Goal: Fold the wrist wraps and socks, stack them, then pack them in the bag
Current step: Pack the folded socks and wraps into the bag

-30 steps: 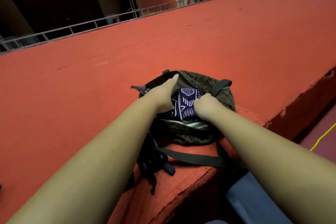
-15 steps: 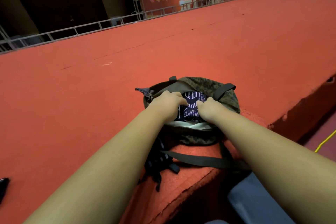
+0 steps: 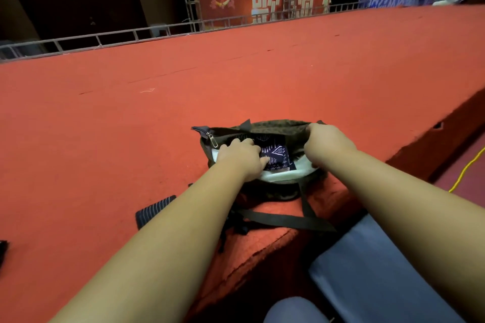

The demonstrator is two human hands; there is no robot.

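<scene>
Left of the bag [image 3: 275,126]: one striped piece [image 3: 154,210], unpacked. Inside the bag: one patterned bundle [image 3: 277,156], with the left hand [image 3: 240,157] now curled over it, gripping or pushing unclear. At the bag's right rim: the right hand [image 3: 325,144], shifted off the bundle, clenches the fabric; packing looks nearly done.

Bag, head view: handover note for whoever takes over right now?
Left hand: on the patterned bundle inside the bag; grip or press unclear.
Right hand: grips the bag's far rim, holding it open.
Done: bundle is in the bag.
To do: one striped dark piece lies on the red surface beside the bag; likely needs packing.
</scene>
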